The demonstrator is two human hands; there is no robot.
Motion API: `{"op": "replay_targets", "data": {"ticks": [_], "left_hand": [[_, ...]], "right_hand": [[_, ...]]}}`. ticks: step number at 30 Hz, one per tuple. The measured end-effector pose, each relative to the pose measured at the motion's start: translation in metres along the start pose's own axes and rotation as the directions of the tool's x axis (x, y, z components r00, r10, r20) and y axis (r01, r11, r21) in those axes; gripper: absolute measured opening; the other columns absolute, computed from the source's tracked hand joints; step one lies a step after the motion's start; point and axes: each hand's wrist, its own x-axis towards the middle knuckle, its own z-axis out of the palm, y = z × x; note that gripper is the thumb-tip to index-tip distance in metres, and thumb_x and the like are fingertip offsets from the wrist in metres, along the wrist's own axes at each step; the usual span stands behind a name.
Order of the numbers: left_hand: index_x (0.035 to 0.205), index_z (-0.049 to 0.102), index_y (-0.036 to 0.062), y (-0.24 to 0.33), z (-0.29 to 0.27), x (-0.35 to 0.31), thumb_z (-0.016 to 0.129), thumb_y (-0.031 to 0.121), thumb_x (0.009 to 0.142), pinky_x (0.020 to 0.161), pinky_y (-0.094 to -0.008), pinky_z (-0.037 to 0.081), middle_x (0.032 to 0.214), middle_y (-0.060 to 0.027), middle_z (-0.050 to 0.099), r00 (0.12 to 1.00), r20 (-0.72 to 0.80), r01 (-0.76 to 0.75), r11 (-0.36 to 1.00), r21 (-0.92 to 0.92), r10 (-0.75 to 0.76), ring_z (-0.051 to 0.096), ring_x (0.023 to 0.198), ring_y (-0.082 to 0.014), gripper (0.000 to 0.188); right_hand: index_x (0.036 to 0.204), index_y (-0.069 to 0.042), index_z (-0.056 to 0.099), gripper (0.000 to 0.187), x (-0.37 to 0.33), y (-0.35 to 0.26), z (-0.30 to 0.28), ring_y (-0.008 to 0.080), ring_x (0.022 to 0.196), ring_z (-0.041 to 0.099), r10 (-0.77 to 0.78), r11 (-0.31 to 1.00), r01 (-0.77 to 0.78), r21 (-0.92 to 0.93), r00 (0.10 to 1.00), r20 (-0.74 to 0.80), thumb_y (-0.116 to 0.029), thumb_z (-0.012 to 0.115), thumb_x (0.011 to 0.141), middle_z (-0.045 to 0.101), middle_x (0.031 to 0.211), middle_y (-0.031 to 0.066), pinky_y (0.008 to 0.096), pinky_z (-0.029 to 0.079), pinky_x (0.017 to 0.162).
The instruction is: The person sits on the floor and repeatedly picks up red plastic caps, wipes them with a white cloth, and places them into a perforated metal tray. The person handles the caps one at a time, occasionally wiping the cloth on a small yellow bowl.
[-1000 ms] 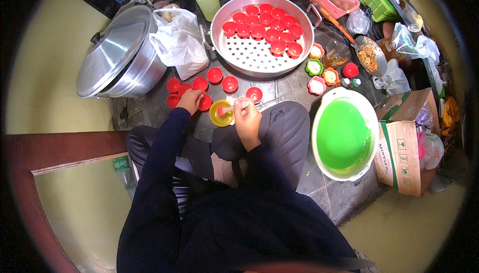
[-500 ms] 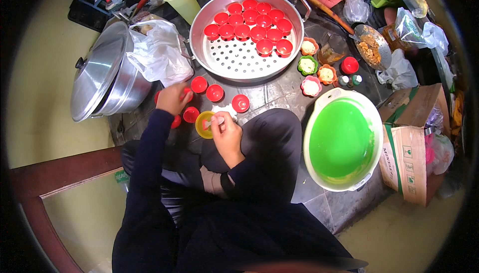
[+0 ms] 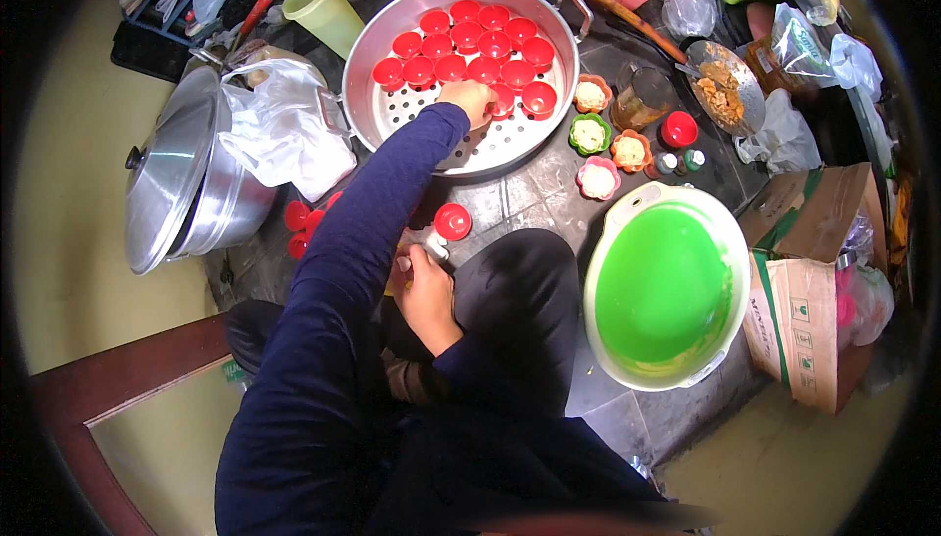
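Observation:
My left hand (image 3: 468, 102) reaches into a wide perforated metal steamer tray (image 3: 350, 95), its fingers closed beside the red cups (image 3: 492, 43) at the near edge of the group. A red cup was in these fingers in the earlier frame; the hand now hides most of what they hold. My right hand (image 3: 425, 293) is closed low over my lap, pinching something small that its fingers cover. A sliver of a yellow cup (image 3: 389, 287) shows beside it. One red cup (image 3: 453, 221) stands on the floor just beyond the right hand; several more (image 3: 297, 215) are partly behind my left arm.
A white basin (image 3: 642, 205) of green liquid stands at my right, with a cardboard box (image 3: 799, 311) beyond it. Flower-shaped moulds (image 3: 589, 134) sit beside the tray. A lidded metal pot (image 3: 176, 173) and a white plastic bag (image 3: 284, 124) lie at left.
My left hand has moved from the floor cups at left up and right into the tray. The right hand has dropped slightly and now covers most of the yellow cup. The view has shifted a little.

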Motion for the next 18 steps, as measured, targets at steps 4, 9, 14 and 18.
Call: {"op": "replay_targets", "data": {"ticks": [4,9,14,18], "left_hand": [[0.085,0.067,0.0158,-0.001,-0.016,-0.024,0.069,0.021,0.072,0.063,-0.0417,0.052,0.078,-0.0068,0.067,0.969,-0.205,-0.132,0.991,0.024,0.135,0.066,0.077,-0.0262,0.014],[0.075,0.062,0.0105,0.010,-0.064,-0.106,0.064,0.009,0.068,0.059,-0.0374,0.050,0.072,-0.0052,0.059,0.826,-0.418,-0.363,0.925,0.116,0.377,0.064,0.069,-0.0244,0.008],[0.077,0.061,0.0124,0.021,-0.098,-0.205,0.064,0.014,0.069,0.065,-0.0344,0.048,0.079,-0.0014,0.057,0.821,-0.393,-0.361,0.909,0.206,0.415,0.061,0.078,-0.0196,0.009],[0.081,0.061,0.0154,0.032,-0.101,-0.264,0.066,0.017,0.067,0.068,-0.0319,0.047,0.088,0.0020,0.056,0.849,-0.320,-0.345,0.900,0.268,0.420,0.057,0.088,-0.0167,0.015]], "right_hand": [[0.105,-0.005,0.054,0.029,0.003,0.003,0.002,0.0377,0.098,0.051,-0.053,0.994,0.046,-0.096,0.996,-0.070,-0.012,0.065,0.079,0.053,0.105,0.0189,0.0430,0.042,0.085],[0.124,-0.001,0.045,0.054,0.008,0.004,0.002,0.0393,0.111,0.043,-0.110,0.993,0.100,-0.056,0.968,-0.225,-0.015,0.066,0.076,0.047,0.115,0.0214,0.0450,0.034,0.097],[0.127,0.002,0.043,0.039,0.012,-0.007,-0.020,0.0237,0.107,0.051,0.029,0.922,0.152,0.357,0.890,-0.455,-0.008,0.052,0.091,0.048,0.121,0.0153,0.0351,0.044,0.089],[0.134,-0.005,0.039,0.057,0.010,-0.024,-0.041,0.0198,0.109,0.055,0.002,0.469,-0.019,0.883,1.000,0.021,-0.050,0.026,0.100,0.052,0.125,0.0109,0.0312,0.047,0.087]]}}
